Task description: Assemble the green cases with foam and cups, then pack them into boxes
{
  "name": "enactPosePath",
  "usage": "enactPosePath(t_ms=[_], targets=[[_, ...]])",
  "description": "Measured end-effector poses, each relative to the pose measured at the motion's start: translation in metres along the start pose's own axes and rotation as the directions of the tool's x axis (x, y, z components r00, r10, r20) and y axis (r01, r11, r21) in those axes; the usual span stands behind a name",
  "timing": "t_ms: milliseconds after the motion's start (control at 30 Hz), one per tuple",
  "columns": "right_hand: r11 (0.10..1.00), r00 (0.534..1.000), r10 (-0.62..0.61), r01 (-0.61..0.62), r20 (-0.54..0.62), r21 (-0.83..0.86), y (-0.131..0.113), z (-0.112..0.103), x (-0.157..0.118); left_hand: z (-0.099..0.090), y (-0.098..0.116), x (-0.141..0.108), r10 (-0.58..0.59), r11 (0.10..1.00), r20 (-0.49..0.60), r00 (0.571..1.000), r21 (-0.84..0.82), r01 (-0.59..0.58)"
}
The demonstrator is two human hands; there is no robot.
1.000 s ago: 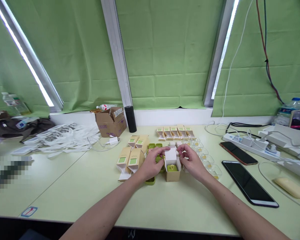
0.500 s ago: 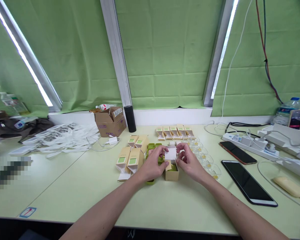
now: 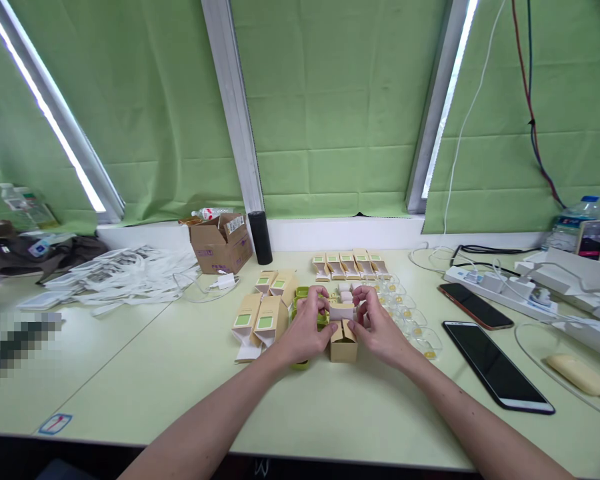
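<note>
Between my hands stands a small tan cardboard box (image 3: pixel 343 351) on the table, its two side flaps folded inward and its lid flap (image 3: pixel 341 311) raised at the back. My left hand (image 3: pixel 307 325) grips the box's left side, the thumb on the left flap. My right hand (image 3: pixel 376 321) holds the right side the same way, thumb and fingers closed on the cardboard. Green plastic trays (image 3: pixel 301 293) show partly behind my left hand. Clear plastic cups with yellow bits (image 3: pixel 414 316) lie in rows beside my right hand. A few small white-pink pieces (image 3: pixel 346 292) sit behind the box.
Several tan boxes with green labels (image 3: pixel 265 321) stand left of my hands; more boxes (image 3: pixel 350 264) line up at the back. Phones (image 3: pixel 498 365) and a power strip (image 3: pixel 500 291) lie at right. White strapped items (image 3: pixel 125 273), a brown carton (image 3: pixel 221 247) and a black cylinder (image 3: pixel 260 238) are at left.
The box's side flaps have been folded inward over the opening. The lid flap, upright before, now tips forward, and my right hand has shifted slightly.
</note>
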State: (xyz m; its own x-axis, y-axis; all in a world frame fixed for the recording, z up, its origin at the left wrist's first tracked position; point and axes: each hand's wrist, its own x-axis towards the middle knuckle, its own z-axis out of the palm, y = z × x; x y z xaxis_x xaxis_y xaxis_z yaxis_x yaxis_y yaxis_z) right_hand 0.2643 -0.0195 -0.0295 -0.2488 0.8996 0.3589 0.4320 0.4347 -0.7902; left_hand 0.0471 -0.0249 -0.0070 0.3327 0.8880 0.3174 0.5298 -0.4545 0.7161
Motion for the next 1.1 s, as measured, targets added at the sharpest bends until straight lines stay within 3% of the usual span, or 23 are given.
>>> enactPosePath(t_ms=[433,567,700,900,1000,1100], targets=[[0.997,0.999,-0.035,0.035,-0.003,-0.073,-0.006,0.001,-0.002,-0.001,0.001,0.001,0.080,0.990,-0.005,0.997,0.115,-0.078],[0.990,0.993,-0.114,0.112,-0.017,-0.088,-0.005,0.001,-0.002,-0.001,0.002,0.002,0.134,0.983,0.008,0.991,0.125,-0.134],[0.945,0.957,-0.289,0.280,-0.032,-0.171,-0.006,-0.001,-0.003,-0.001,0.000,0.004,0.183,0.974,0.028,0.983,0.133,-0.185],[0.845,0.860,-0.509,0.493,-0.032,-0.208,-0.010,-0.009,-0.006,0.000,-0.004,0.005,0.202,0.969,0.020,0.979,0.139,-0.203],[0.816,0.833,-0.554,0.539,-0.013,-0.210,-0.012,-0.013,-0.007,0.001,-0.005,0.005,0.203,0.968,0.022,0.979,0.144,-0.204],[0.822,0.843,-0.537,0.526,0.011,-0.219,-0.012,-0.013,-0.007,-0.002,-0.004,0.005,0.216,0.964,0.029,0.976,0.154,-0.218]])
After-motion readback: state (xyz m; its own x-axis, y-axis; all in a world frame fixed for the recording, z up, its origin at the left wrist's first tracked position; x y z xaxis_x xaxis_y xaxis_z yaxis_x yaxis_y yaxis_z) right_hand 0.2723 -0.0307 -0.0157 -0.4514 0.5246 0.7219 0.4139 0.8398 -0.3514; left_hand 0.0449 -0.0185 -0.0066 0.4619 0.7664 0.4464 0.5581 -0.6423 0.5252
